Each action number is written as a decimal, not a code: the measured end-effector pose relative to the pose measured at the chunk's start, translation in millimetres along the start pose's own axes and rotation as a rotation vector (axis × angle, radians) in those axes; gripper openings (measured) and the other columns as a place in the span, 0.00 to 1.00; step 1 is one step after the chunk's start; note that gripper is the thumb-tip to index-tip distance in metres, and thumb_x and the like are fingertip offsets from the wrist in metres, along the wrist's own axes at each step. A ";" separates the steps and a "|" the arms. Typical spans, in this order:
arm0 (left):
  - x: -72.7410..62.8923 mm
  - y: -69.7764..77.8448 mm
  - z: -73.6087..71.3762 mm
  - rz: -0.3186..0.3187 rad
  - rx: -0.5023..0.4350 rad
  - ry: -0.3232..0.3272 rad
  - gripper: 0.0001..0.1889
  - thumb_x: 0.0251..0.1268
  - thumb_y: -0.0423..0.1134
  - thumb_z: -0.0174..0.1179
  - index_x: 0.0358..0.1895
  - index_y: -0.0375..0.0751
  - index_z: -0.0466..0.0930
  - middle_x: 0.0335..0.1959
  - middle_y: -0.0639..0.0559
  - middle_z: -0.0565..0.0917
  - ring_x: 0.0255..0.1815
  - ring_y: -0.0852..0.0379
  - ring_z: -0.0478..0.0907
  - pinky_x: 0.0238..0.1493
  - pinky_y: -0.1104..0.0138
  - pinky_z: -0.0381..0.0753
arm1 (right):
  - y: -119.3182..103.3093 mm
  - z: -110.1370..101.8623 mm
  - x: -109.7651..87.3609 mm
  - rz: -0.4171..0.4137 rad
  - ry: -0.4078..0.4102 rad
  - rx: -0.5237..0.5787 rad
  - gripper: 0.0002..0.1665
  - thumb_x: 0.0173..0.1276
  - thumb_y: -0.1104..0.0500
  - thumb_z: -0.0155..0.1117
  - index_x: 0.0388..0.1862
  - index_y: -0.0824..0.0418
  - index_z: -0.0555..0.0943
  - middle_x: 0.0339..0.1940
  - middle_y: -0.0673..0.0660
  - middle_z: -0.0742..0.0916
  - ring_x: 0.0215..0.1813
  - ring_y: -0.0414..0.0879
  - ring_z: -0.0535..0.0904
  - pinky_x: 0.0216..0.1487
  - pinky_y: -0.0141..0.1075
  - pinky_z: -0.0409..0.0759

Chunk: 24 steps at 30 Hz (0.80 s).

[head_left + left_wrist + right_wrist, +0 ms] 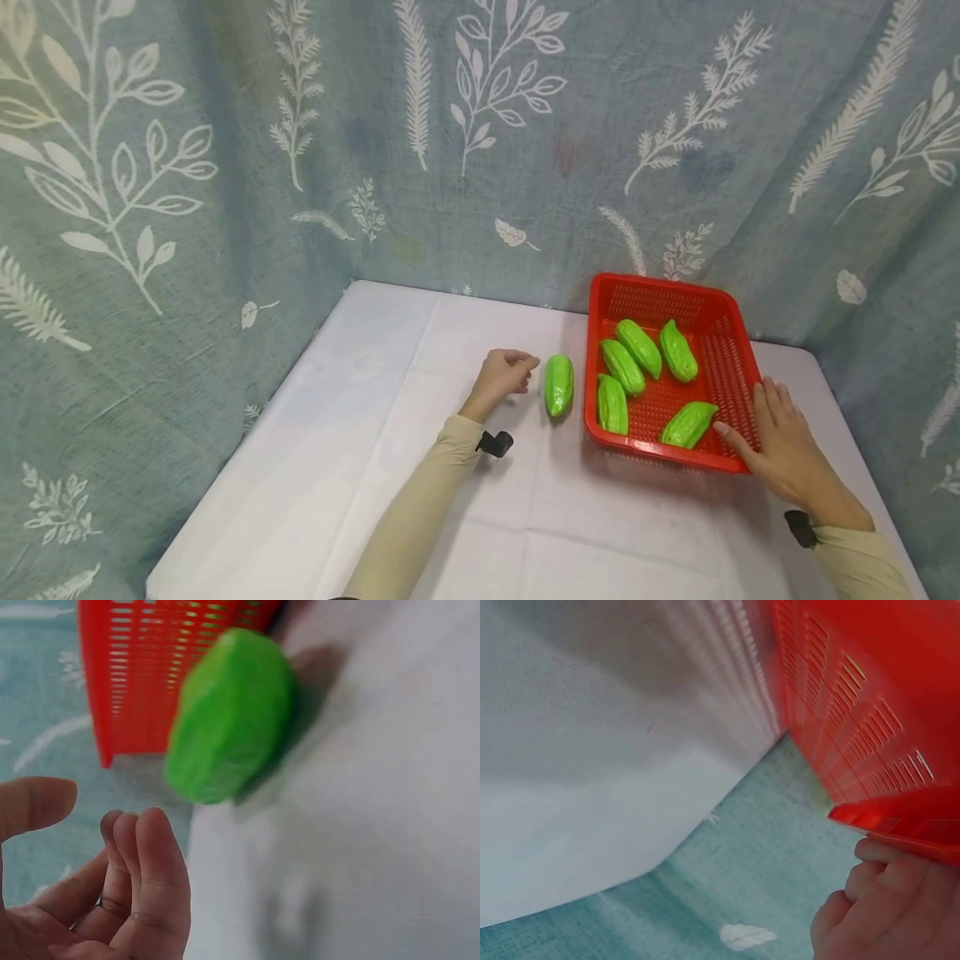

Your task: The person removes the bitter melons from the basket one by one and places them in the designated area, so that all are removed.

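Observation:
A bright green, ridged bitter gourd [558, 386] lies on the white table just left of a red plastic basket [663, 287]. My left hand [501, 382] hovers left of this gourd with nothing in its grasp. In the left wrist view, a gap separates the thumb from the loosely bent fingers [161, 885], and the gourd [231, 716] is beyond them. Several more green gourds [678, 352] lie inside the basket. My right hand [783, 442] rests at the basket's right front corner, thumb over the rim and fingers extended along the outer side.
White cloth covers the table [450, 500], whose left edge runs diagonally toward the back corner. A blue-green curtain [480, 208] with white leaf prints hangs behind and at both sides. The basket stands close to the back curtain.

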<state>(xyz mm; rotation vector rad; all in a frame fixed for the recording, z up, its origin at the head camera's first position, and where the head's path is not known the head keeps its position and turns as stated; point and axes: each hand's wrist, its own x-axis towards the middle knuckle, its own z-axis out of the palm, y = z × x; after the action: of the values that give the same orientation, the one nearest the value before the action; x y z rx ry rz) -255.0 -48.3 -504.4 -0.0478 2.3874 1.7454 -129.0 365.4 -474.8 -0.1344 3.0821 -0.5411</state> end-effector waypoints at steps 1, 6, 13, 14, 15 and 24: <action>-0.3 3.8 -1.4 0.017 -0.014 -0.005 0.22 0.70 0.47 0.64 0.56 0.32 0.85 0.43 0.33 0.89 0.30 0.56 0.85 0.34 0.68 0.90 | 0.7 -0.2 0.5 -0.001 -0.002 0.000 0.63 0.76 0.32 0.51 0.82 0.76 0.35 0.82 0.81 0.42 0.83 0.76 0.32 0.80 0.74 0.35; -1.8 21.7 -7.2 0.092 -0.070 -0.041 0.21 0.72 0.46 0.64 0.57 0.32 0.85 0.45 0.31 0.88 0.38 0.45 0.89 0.38 0.67 0.91 | -1.1 -2.4 3.0 -0.007 -0.004 0.002 0.63 0.76 0.33 0.52 0.82 0.75 0.34 0.83 0.80 0.42 0.84 0.76 0.31 0.81 0.74 0.34; -7.0 51.6 -10.7 0.210 -0.100 -0.089 0.21 0.73 0.48 0.63 0.58 0.35 0.85 0.47 0.34 0.89 0.37 0.57 0.86 0.44 0.65 0.92 | -1.5 -4.8 4.1 -0.020 0.006 0.010 0.63 0.76 0.33 0.52 0.82 0.75 0.34 0.83 0.79 0.41 0.84 0.76 0.31 0.81 0.73 0.33; -8.1 56.0 -10.5 0.227 -0.098 -0.097 0.21 0.73 0.48 0.63 0.58 0.36 0.85 0.47 0.35 0.89 0.37 0.57 0.86 0.45 0.65 0.92 | -1.2 -5.0 3.8 -0.022 0.007 0.011 0.63 0.76 0.33 0.52 0.82 0.75 0.34 0.83 0.79 0.41 0.84 0.76 0.31 0.81 0.73 0.33; -9.1 60.6 -10.0 0.244 -0.096 -0.105 0.21 0.73 0.48 0.64 0.59 0.36 0.85 0.48 0.35 0.89 0.37 0.57 0.87 0.45 0.65 0.92 | -0.7 -4.9 3.5 -0.023 0.008 0.009 0.63 0.76 0.34 0.52 0.82 0.75 0.34 0.83 0.79 0.41 0.84 0.76 0.31 0.81 0.73 0.33; -14.6 98.7 3.4 0.363 -0.101 -0.187 0.19 0.74 0.42 0.63 0.60 0.32 0.83 0.53 0.35 0.89 0.48 0.42 0.89 0.49 0.65 0.91 | 1.7 -2.5 0.4 -0.025 0.013 0.006 0.63 0.76 0.33 0.51 0.82 0.77 0.35 0.83 0.80 0.42 0.83 0.77 0.32 0.81 0.73 0.34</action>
<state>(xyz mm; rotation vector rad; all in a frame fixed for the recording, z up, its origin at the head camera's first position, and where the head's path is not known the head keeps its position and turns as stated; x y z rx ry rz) -253.5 -15.8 -410.0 0.5426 2.2761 1.9180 -129.5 367.8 -473.0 -0.1701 3.0949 -0.5544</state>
